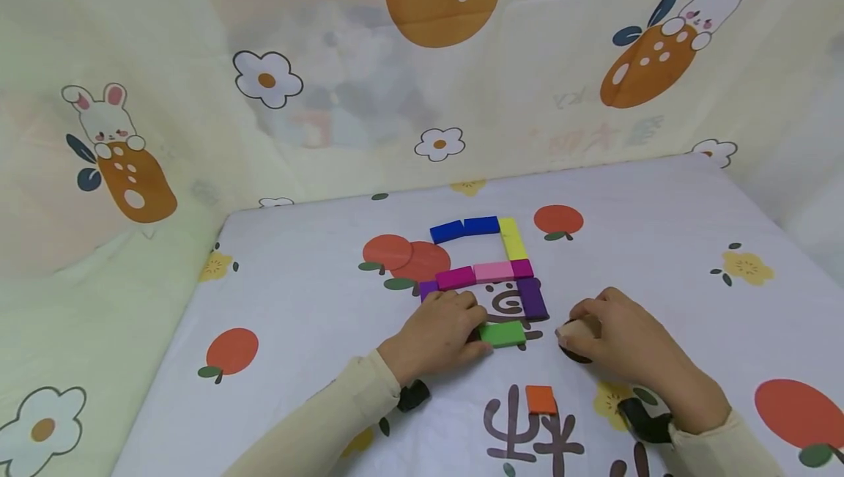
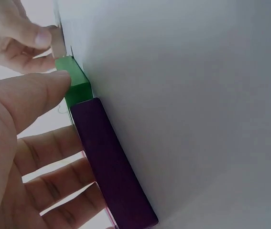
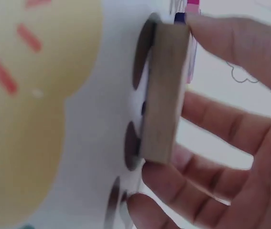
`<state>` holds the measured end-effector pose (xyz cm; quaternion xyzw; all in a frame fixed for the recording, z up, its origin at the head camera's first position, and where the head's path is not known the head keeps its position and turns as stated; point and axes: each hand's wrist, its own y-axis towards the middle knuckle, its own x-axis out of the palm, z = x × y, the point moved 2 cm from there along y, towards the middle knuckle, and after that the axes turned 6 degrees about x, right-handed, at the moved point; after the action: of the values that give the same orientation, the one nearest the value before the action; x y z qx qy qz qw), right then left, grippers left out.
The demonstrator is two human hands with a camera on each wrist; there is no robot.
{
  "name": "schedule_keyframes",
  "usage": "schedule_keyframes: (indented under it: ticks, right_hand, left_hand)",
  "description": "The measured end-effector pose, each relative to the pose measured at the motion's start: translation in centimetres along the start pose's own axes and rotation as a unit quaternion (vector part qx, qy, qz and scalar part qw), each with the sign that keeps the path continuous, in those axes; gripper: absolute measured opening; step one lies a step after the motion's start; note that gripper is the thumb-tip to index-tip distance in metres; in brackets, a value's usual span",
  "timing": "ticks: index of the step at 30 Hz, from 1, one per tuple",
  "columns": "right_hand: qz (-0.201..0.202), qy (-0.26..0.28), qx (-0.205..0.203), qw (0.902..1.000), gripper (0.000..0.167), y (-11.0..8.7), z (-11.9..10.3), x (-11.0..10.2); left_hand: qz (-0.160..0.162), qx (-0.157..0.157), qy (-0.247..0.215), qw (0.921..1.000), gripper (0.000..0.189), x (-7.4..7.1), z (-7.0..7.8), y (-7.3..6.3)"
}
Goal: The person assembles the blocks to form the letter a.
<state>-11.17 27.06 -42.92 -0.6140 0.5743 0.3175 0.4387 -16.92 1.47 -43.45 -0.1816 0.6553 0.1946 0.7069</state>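
Observation:
My left hand (image 1: 440,332) reaches over the lower left of a colored block outline. In the left wrist view its thumb touches the end of a green block (image 2: 80,83), while the straight fingers pass behind a dark purple block (image 2: 113,167) that meets the green one. My right hand (image 1: 623,334) holds a plain wooden block (image 3: 166,90) between thumb and fingers, close over the cloth, right of the outline. The upper outline has two blue blocks (image 1: 481,226), a yellow block (image 1: 512,239), magenta blocks (image 1: 456,278) and a pink block (image 1: 493,272). Another purple block (image 1: 532,298) forms its right side.
An orange block (image 1: 541,399) lies on the printed tablecloth (image 1: 316,279), nearer me than the outline. Behind the table hangs a patterned curtain (image 1: 349,169). Black wrist straps (image 1: 642,420) show under both wrists.

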Motion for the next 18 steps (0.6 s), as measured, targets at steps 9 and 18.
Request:
schedule_keyframes:
  ticks: [9,18]
  right_hand:
    - [0.032,-0.01,-0.022,0.9992,0.048,-0.9,-0.8,0.0]
    - [-0.116,-0.004,-0.1,0.9882,0.042,-3.8,-2.9,2.3]
  left_hand:
    - [-0.002,-0.002,-0.011,0.9999,0.039,0.1,0.0,0.0]
    - [0.0,-0.003,-0.01,0.9999,0.038,0.1,-0.1,0.0]
